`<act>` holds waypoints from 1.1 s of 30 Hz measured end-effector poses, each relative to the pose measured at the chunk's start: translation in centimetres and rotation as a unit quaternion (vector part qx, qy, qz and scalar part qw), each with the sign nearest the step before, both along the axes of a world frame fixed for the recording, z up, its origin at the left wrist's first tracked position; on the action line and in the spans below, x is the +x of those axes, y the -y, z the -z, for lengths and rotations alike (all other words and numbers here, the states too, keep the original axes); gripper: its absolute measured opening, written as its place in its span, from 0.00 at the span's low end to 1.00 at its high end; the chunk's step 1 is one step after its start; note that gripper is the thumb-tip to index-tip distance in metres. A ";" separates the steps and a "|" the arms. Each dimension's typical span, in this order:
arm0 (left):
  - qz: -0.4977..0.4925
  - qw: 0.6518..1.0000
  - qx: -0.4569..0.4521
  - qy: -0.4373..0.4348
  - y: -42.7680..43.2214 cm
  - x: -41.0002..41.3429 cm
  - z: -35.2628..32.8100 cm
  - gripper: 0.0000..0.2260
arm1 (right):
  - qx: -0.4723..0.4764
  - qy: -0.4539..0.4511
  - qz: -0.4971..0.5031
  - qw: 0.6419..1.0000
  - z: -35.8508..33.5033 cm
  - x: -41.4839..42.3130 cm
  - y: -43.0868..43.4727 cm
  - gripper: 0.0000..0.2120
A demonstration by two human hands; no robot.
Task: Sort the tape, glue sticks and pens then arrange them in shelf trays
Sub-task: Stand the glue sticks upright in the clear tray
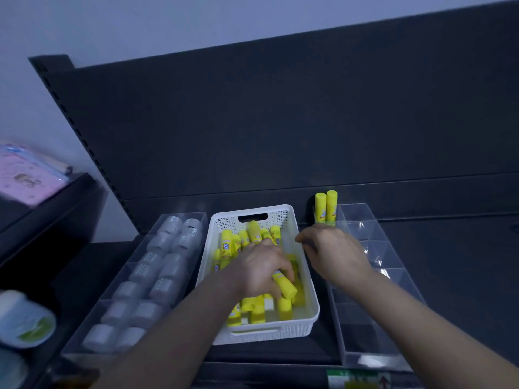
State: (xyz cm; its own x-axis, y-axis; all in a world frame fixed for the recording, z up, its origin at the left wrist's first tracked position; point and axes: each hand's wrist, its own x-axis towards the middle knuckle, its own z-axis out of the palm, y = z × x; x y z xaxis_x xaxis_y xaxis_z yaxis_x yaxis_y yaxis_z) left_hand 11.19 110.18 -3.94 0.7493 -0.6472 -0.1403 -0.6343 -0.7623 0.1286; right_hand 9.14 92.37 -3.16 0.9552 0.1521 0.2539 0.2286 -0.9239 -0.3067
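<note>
A white perforated basket (310,307) stands on the dark shelf, full of several yellow glue sticks (228,244). My left hand (259,269) is inside it, closed on one yellow glue stick (286,286). My right hand (334,252) hovers at the basket's right rim with fingers curled and apart, holding nothing. Just behind it, two glue sticks (326,206) stand upright at the far end of a clear divided tray (362,329). Left of the basket, another clear tray (127,265) holds several grey tape rolls (179,234).
The dark shelf back panel (280,130) rises right behind the trays. A round white and green container (25,318) sits at the left edge. A pink package (26,178) lies on a lower unit at far left. A green label (356,379) marks the shelf's front edge.
</note>
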 end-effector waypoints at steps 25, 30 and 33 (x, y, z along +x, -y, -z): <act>-0.220 0.843 -0.481 0.094 -4.3 3.0 -3.7 0.15 | 0.019 0.005 0.084 0.996 -2.9 2.1 -5.8 0.13; -0.186 0.847 -0.489 0.092 0.4 4.1 -4.7 0.13 | 0.091 0.090 0.105 0.986 -6.2 0.9 0.0 0.15; -0.171 0.849 -0.496 0.070 4.5 4.7 -5.1 0.12 | 0.113 0.102 0.128 0.980 -6.9 0.7 4.0 0.14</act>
State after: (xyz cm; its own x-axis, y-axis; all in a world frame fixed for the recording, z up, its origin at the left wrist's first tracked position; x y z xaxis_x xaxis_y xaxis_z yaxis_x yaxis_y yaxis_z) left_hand 15.91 105.70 1.12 0.8816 -0.1368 0.4517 -0.4597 -0.4657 0.7562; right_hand 9.81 88.38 3.74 0.8806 -0.1670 0.4434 0.0768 -0.8732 -0.4813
